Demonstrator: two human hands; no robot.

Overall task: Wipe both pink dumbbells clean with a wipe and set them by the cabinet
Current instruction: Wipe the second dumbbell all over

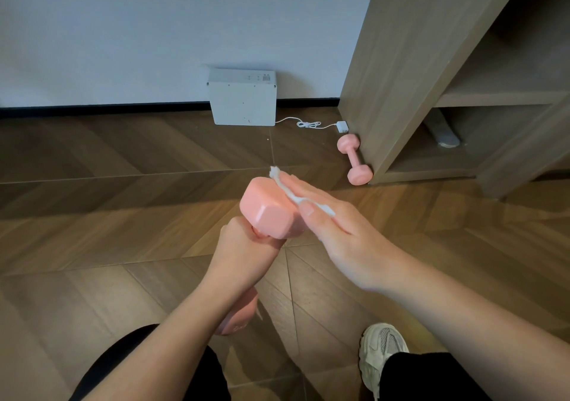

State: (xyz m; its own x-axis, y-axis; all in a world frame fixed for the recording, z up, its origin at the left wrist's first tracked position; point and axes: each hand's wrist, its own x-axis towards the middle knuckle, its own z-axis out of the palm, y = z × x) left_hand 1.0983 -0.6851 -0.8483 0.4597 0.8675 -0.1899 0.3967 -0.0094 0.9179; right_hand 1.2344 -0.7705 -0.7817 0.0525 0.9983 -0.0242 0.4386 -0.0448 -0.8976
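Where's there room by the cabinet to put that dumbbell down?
Bare floor lies left of the dumbbell already against the cabinet, nearer than the white box. Crowded behind: the cord and plug lie there.

Wood herringbone floor (92, 184), pink dumbbell (354, 157) against cabinet (401, 61), white box (243, 104), coiled cable (308, 124)

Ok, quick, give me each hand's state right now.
Left hand: grips the handle of the pink hex-ended dumbbell.
Right hand: pinches the white wipe, pressing it flat against that dumbbell's head.
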